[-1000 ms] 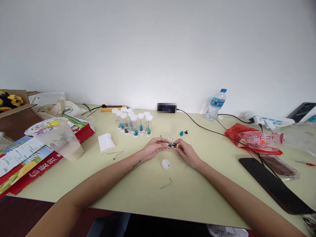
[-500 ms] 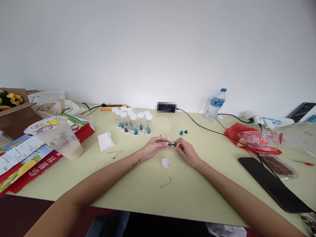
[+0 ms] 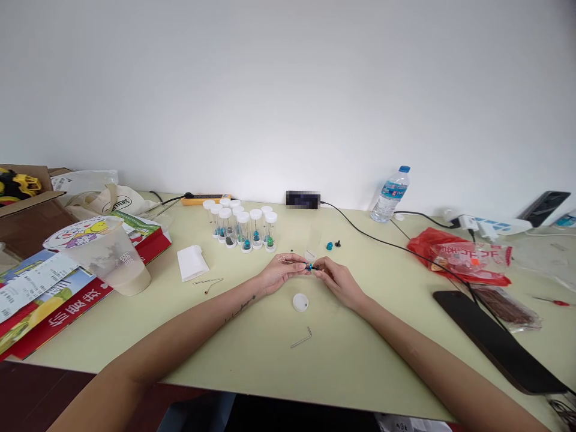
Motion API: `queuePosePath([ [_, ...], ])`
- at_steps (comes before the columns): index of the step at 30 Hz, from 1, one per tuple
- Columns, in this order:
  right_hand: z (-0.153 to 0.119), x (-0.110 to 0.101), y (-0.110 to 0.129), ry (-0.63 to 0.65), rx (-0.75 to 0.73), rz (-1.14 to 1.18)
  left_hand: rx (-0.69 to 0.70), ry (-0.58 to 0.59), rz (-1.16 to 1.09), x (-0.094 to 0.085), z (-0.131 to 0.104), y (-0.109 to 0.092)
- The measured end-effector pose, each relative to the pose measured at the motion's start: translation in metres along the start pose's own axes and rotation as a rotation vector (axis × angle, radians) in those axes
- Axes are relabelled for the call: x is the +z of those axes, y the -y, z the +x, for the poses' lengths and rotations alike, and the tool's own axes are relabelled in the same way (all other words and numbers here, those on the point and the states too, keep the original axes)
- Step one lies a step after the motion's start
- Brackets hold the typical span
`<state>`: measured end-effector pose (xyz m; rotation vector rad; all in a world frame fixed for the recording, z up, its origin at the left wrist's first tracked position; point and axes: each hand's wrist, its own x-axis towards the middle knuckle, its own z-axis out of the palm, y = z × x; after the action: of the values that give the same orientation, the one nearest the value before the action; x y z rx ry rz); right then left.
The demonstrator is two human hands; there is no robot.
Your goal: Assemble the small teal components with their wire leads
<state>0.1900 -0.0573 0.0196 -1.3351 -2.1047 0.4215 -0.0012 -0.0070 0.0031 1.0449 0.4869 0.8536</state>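
Between my left hand and my right hand is a small blue-and-black part. My left fingertips pinch its left side. On its dark right end, my right thumb and fingers are closed. Its exact kind is too small to make out. Just behind my hands lie a blue piece and a small black piece with a flat head. Toward me are a round white cap and an L-shaped hex key.
Several clear tubes with white caps stand behind and left. White paper, a thin chain and a plastic drink cup are at left. A water bottle, red bag and black phone-like slab lie rightward; a cable crosses behind.
The view has tilted slightly, so the table sits a little lower. My right fingers have shifted slightly around the small part; both hands stay together at the same place.
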Motion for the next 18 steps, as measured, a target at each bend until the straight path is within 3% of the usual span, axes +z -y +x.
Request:
queuePosePath([
  [6,-0.0006,-0.0010,-0.0007,0.024,-0.024,0.014,-0.002,-0.005,-0.003,-0.0007,0.0005,0.0007],
  [12,-0.0014,0.0016,-0.0027,-0.072,-0.015,0.058,0.010,-0.007,-0.029,-0.0002,0.0006,0.0007],
  [18,-0.0015,0.0037,-0.0022,-0.053,-0.037,-0.010,0.009,-0.022,-0.032,0.0007,-0.0001,-0.0003],
])
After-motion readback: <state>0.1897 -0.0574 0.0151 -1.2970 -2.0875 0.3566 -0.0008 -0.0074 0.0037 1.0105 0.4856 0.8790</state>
